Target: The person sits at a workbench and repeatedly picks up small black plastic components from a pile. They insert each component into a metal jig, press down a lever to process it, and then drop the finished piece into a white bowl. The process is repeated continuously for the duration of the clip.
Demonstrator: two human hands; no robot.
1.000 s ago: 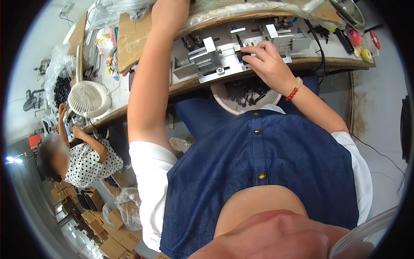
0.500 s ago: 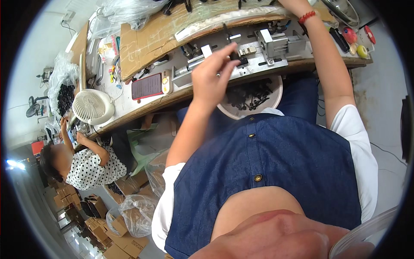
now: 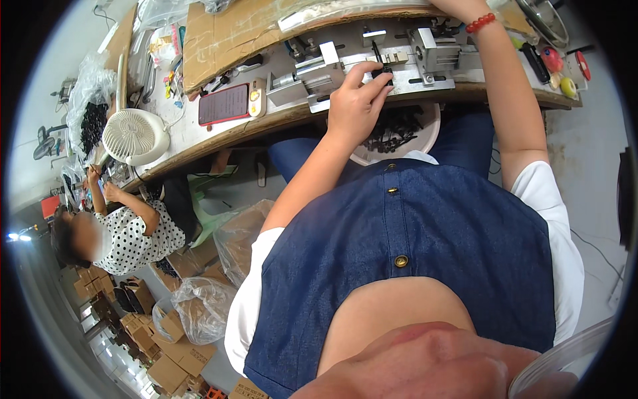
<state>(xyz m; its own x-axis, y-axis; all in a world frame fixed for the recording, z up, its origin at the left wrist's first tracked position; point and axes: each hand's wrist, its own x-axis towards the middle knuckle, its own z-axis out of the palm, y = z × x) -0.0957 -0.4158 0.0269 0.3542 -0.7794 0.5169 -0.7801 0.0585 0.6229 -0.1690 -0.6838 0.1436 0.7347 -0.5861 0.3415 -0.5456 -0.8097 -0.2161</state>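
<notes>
At the front of the bench, my left hand (image 3: 359, 100) pinches a small black part (image 3: 382, 70) with a thin rod, between thumb and fingers. The part sits at the middle of a silver metal fixture (image 3: 323, 72), beside a small metal block (image 3: 397, 58); whether it is seated there I cannot tell. Another metal clamp unit (image 3: 435, 53) stands to the right. My right hand (image 3: 465, 8), with a red bead bracelet (image 3: 480, 23) at the wrist, reaches to the far edge of the bench. Its fingers lie beyond the upper edge of the picture.
Below the bench edge, a white basin (image 3: 432, 136) holds many black parts. Left of the fixture lie a red-framed phone (image 3: 224, 105) and a white fan (image 3: 136, 137). Cardboard (image 3: 232, 33) covers the bench behind. A co-worker (image 3: 126, 233) sits at far left.
My left hand has moved right with the black part, bringing it down at the middle of the fixture. The right hand stays at the far edge. The whole view has shifted slightly.
</notes>
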